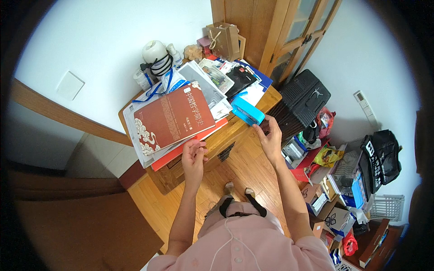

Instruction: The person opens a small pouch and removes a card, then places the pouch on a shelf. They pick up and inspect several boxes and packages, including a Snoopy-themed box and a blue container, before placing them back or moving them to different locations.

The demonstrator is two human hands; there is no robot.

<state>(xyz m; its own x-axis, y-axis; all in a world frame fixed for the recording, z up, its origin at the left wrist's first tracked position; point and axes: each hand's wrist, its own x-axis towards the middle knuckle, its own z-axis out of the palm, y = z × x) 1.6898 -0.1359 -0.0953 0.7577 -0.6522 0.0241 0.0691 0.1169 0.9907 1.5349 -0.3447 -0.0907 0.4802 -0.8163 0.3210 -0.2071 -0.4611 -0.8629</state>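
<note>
My right hand (270, 137) grips the near end of a light-blue plastic holder or case (248, 111) between thumb and fingers, over the table's right front edge. A dark recess runs along the side of the case. My left hand (194, 157) has loosely bent fingers with nothing visible in them. It is just in front of a reddish-brown paperback book (174, 117) with white cloud patterns. That book lies on a stack of papers, above an orange-red folder (169, 162). Whether my left fingertips touch the folder cannot be told.
On the wooden table (212, 145) are a black pouch (240, 79), a white device wrapped in black cable (156, 56), a spray bottle (175, 56) and a brown paper bag (223, 39). A black suitcase (305, 96) stands right of it. Boxes (337, 220) and bags crowd the right wall.
</note>
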